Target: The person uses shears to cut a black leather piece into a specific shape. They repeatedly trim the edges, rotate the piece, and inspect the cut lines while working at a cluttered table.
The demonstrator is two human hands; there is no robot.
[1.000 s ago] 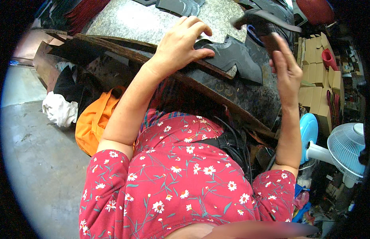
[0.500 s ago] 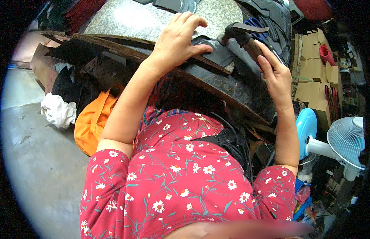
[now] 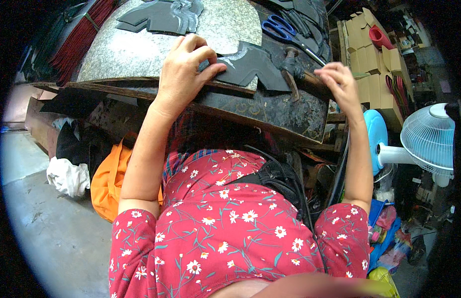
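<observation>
Near the table's front edge, a dark grey cut sheet piece with a notched outline lies partly over a speckled stone slab. My left hand is curled at its left end, thumb and forefinger closed on the edge. To the right of that piece a hammer rests on the dark tabletop, its handle pointing right. Just beyond the handle's end is my right hand, fingers loosely bent, slightly blurred and apart from the handle. A slim silver pen-like tool lies close to those fingertips.
Blue-handled scissors lie behind the hammer. More dark grey pieces sit on the slab's far part. Bundled red cords stand far left, cardboard boxes and a fan at right. An orange bag is below left.
The hammer, held up in my right hand before, now lies on the table, and that hand has come off it. My view has shifted, showing more of the slab and the grey piece.
</observation>
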